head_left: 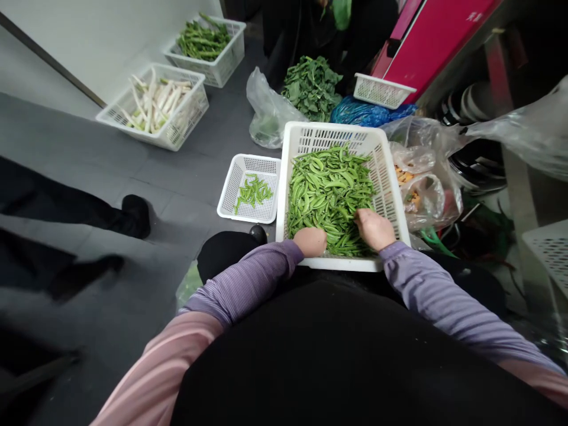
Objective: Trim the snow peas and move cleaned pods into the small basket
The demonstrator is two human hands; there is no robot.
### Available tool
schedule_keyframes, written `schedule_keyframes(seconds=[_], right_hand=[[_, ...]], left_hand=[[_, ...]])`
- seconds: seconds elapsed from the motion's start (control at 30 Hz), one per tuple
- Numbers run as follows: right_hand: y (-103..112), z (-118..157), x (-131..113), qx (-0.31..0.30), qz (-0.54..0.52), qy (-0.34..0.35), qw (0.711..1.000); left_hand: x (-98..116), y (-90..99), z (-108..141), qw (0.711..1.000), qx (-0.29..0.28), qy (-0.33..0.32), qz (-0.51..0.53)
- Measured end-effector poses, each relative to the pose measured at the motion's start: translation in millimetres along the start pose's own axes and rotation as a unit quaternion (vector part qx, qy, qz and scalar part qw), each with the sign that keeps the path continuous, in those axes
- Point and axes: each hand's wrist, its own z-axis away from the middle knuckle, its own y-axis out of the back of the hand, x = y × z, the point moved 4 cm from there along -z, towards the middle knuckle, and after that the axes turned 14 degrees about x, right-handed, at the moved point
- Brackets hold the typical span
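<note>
A large white basket (pixel 394 195) holds a heap of green pea pods (pixel 328 183) and rests at my lap. Over the near left part of the heap is my left hand (pixel 311 241), seen from the back; its fingers are hidden. At the near right part, my right hand (pixel 375 229) is closed with its fingertips pinched together among the pods, and what they hold is too small to make out. To the left on the floor, a small white basket (pixel 225 198) contains a few green pods (pixel 252 192).
White baskets of pale stalks (pixel 155 100) and green stems (pixel 203 41) stand upper left. Leafy greens (pixel 313 86), a blue bag (pixel 361 112) and clear bags (pixel 428 195) lie beyond and right. A person's legs (pixel 80 213) are at left.
</note>
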Motion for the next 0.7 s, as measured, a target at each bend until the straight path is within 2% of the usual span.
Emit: schedule_keyframes(seconds=[0.1,0.13,0.2,0.23,0.27,0.37,0.4,0.43,0.53,0.7], right_hand=[[12,6,18,0.071,-0.136,-0.143,0.978],[13,7,21,0.071,-0.192,-0.185,0.961],[12,9,21,0.031,-0.305,-0.263,0.915],[10,9,19,-0.006,-0.368,-0.302,0.879],[8,9,15,-0.046,-0.434,-0.342,0.832],[5,10,0,-0.122,-0.597,-0.433,0.664],[6,10,-4,-0.127,-0.624,-0.446,0.629],[7,10,-8,-0.124,-0.639,-0.452,0.61],[8,11,-16,-0.114,-0.653,-0.45,0.598],[8,13,-24,-0.093,-0.643,-0.456,0.609]], left_hand=[[3,4.9,-3,0.996,0.058,0.005,0.061],[4,6.2,-4,0.993,0.075,0.01,0.087],[5,7.7,-5,0.986,0.099,0.022,0.13],[5,8.1,-5,0.984,0.106,0.027,0.143],[6,8.4,-5,0.982,0.112,0.029,0.152],[10,8.7,-5,0.979,0.119,0.004,0.165],[12,8.6,-4,0.979,0.119,-0.01,0.163],[14,8.3,-4,0.98,0.118,-0.025,0.155],[17,7.4,-2,0.983,0.124,-0.06,0.119],[21,8.9,0,0.986,0.117,-0.099,0.07]])
